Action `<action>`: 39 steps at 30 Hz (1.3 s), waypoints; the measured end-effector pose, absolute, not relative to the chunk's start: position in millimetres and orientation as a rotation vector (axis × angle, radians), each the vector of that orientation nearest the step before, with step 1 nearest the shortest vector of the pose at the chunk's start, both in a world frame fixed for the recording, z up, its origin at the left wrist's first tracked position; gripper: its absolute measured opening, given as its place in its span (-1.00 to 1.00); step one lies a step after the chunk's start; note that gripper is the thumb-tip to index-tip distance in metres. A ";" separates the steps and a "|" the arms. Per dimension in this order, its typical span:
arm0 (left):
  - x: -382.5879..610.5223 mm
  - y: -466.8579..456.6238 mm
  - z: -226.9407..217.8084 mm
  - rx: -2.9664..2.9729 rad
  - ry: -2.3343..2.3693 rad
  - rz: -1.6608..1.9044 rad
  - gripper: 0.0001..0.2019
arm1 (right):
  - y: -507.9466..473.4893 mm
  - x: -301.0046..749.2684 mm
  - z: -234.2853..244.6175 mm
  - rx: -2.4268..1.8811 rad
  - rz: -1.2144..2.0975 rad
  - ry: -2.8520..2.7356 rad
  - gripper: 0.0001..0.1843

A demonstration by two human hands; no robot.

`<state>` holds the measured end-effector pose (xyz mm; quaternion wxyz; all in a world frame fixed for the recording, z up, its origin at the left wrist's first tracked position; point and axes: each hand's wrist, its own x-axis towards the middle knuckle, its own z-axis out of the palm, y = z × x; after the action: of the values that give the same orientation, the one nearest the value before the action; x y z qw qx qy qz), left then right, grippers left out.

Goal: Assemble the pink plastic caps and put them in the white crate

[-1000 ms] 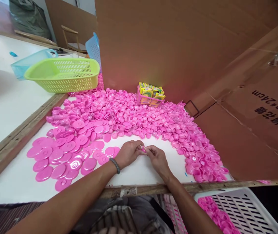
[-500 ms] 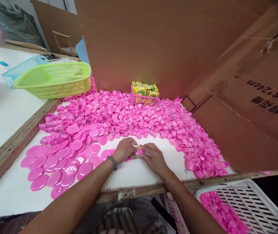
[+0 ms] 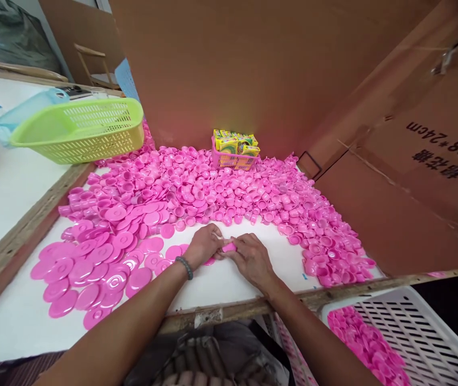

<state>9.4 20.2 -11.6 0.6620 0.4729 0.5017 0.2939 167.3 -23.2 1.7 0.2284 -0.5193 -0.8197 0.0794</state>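
Close together over the white tabletop (image 3: 212, 289), my left hand (image 3: 205, 244) and my right hand (image 3: 253, 259) both have their fingers closed on a small pink plastic piece (image 3: 229, 247). My fingers cover much of it, so its exact shape is hidden. Left of my left hand lie flat pink toy saucers (image 3: 139, 279), spread in overlapping layers. A few more saucers sit partly behind that hand. Beyond both hands, a broad heap of pink toy cups (image 3: 220, 187) curves around to the right side.
A pink basket (image 3: 234, 161) of yellow boxes (image 3: 229, 145) stands against the cardboard wall (image 3: 220, 69). At left, a green basket (image 3: 104, 142) rests by the wooden rail (image 3: 31, 220). A white crate (image 3: 425, 327) holding pink pieces (image 3: 367, 343) is below the table's front edge, right.
Both hands stay together on the pink piece, which has turned slightly between the fingers. The whole view has shifted a little, so the surroundings appear farther left and slightly higher.
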 end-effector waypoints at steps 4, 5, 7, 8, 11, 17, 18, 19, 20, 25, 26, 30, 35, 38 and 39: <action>8.3 16.1 -10.5 1.142 1.030 0.703 -0.65 | -29.6 164.9 7.0 -1.480 0.219 -2.192 -0.69; 7.6 15.2 -9.2 1.169 1.017 0.687 -0.68 | -30.8 164.9 8.6 -1.440 0.253 -2.193 -0.65; 6.5 13.9 -6.4 1.198 1.013 0.646 -0.73 | -32.6 165.7 10.9 -1.330 0.375 -2.223 -0.61; 6.1 13.5 -4.9 1.197 1.015 0.629 -0.76 | -33.2 166.3 11.4 -1.299 0.436 -2.234 -0.62; 5.8 12.2 -1.1 1.179 0.998 0.614 -0.77 | -34.9 169.0 10.3 -1.384 0.474 -2.202 -0.71; 8.7 10.9 1.8 1.109 1.055 0.583 -0.71 | -34.4 177.0 13.5 -1.500 0.522 -2.226 -0.72; 9.4 11.2 1.7 1.093 1.075 0.575 -0.70 | -33.1 177.9 15.5 -1.495 0.552 -2.265 -0.75; 10.1 11.6 1.5 1.078 1.092 0.564 -0.69 | -31.5 178.4 17.5 -1.490 0.574 -2.304 -0.79; 10.8 12.1 1.3 1.064 1.103 0.548 -0.69 | -29.6 178.8 19.2 -1.484 0.585 -2.338 -0.83; 13.9 14.3 2.7 1.056 1.160 0.473 -0.69 | -22.4 179.3 19.1 -1.457 0.502 -2.413 -0.95; 14.2 14.4 3.0 1.056 1.165 0.465 -0.69 | -22.5 179.2 18.1 -1.460 0.485 -2.416 -0.94; 13.7 13.4 -0.2 1.088 1.131 0.507 -0.69 | -29.2 176.4 13.8 -1.509 0.429 -2.355 -0.91; 8.9 9.9 -6.5 1.180 0.969 0.571 -0.73 | -40.1 172.1 11.1 -1.599 0.397 -2.157 -0.83; 7.8 8.4 -5.1 1.146 0.957 0.543 -0.70 | -39.6 175.1 13.8 -1.536 0.548 -2.142 -0.82; 8.1 8.4 -3.9 1.125 0.963 0.528 -0.69 | -38.0 176.8 14.7 -1.507 0.612 -2.168 -0.83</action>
<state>8.1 8.4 -3.9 0.7065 0.5064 0.4336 0.2376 176.8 -38.0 14.7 0.2140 -0.5432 -0.7814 0.2205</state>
